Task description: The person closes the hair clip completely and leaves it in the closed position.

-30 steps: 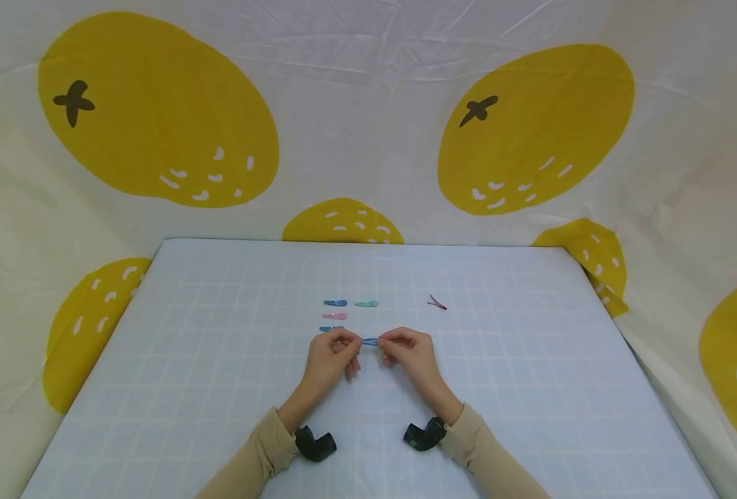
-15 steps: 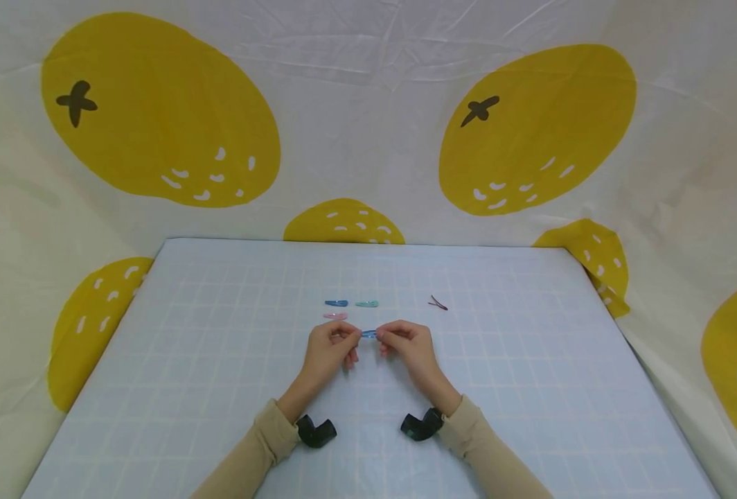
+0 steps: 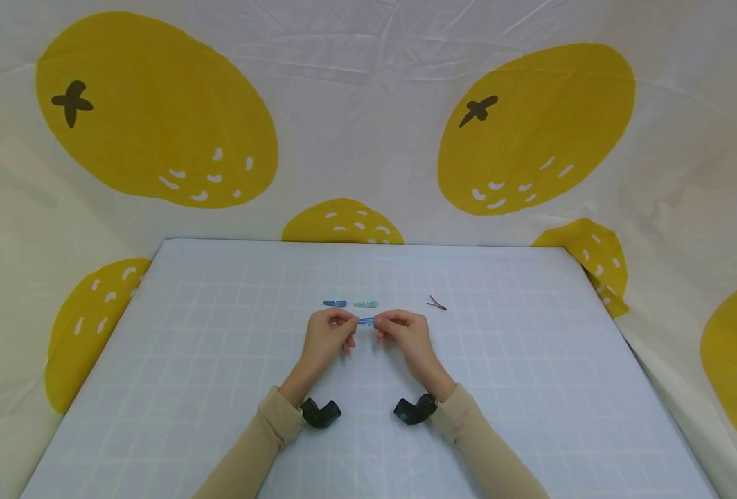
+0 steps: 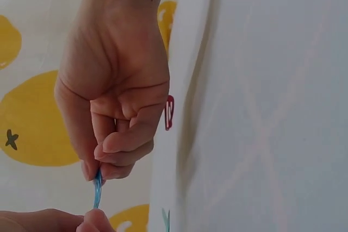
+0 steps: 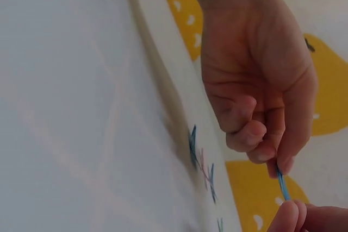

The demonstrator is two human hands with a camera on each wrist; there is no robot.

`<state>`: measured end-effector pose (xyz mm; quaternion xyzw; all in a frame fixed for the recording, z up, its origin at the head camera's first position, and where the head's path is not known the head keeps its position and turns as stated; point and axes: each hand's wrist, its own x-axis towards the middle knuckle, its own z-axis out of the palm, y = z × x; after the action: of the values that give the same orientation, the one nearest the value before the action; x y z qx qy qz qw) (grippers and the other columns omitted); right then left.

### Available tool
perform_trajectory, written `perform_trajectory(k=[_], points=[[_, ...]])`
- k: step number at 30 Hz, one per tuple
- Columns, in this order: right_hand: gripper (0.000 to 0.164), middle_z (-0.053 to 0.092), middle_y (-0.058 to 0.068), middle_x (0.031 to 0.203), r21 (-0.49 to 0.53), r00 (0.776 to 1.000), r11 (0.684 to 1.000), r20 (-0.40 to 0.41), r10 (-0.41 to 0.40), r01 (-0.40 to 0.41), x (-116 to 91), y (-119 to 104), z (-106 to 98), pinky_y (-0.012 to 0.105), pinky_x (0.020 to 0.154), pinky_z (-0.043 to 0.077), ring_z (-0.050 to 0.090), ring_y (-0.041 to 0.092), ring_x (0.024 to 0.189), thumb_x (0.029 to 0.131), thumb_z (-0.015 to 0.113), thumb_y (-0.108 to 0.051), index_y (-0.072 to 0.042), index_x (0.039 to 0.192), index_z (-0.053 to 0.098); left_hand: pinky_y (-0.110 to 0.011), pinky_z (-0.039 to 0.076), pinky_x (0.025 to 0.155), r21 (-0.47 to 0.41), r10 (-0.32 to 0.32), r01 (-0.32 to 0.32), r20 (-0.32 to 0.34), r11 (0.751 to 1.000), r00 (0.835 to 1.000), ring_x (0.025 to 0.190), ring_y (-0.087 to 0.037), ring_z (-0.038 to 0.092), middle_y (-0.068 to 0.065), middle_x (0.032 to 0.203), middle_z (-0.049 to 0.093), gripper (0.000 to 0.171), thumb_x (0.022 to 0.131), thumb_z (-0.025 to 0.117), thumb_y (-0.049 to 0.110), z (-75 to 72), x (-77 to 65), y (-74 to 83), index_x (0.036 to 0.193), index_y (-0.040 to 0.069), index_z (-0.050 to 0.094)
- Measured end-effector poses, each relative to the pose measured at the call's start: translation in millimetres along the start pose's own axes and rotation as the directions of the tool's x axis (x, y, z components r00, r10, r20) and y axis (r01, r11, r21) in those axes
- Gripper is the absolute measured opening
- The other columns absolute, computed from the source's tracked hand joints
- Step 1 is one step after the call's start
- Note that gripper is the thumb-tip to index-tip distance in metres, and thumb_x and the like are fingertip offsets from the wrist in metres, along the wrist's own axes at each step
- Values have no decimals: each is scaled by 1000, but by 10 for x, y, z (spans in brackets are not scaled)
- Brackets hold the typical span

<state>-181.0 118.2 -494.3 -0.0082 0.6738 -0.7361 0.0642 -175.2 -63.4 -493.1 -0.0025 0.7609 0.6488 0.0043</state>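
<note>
Blue snap hair clip is stretched sideways between both hands, above the tablecloth. My left hand pinches one end between thumb and finger; my right hand pinches the other. In the right wrist view the left hand reaches down to the blue clip, its other fingers curled loosely. The left wrist view shows the right hand at the clip the same way. Just beyond the hands lie a blue hair clip and a teal one.
A dark red hair clip lies open to the right. The right wrist view also shows a pink clip on the table. Pale blue checked cloth covers the table, with a fruit-print curtain behind.
Both hands have moved forward across the table with the blue clip between them. The pink clip and the nearer blue clip have gone behind the left hand in the head view.
</note>
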Motion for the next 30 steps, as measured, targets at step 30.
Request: perform_trajectory(k=[30], points=[[12,69,11,77,-103,992,991,-97,78,-88,378,-66,33,26,61,56,63,12,60,89,70,0,11,93,72,-27,41,51,365,8,29,-99,931,995,56,-15,52,-3,65,62,10,82,76,12,7,388,119,76,4,74]])
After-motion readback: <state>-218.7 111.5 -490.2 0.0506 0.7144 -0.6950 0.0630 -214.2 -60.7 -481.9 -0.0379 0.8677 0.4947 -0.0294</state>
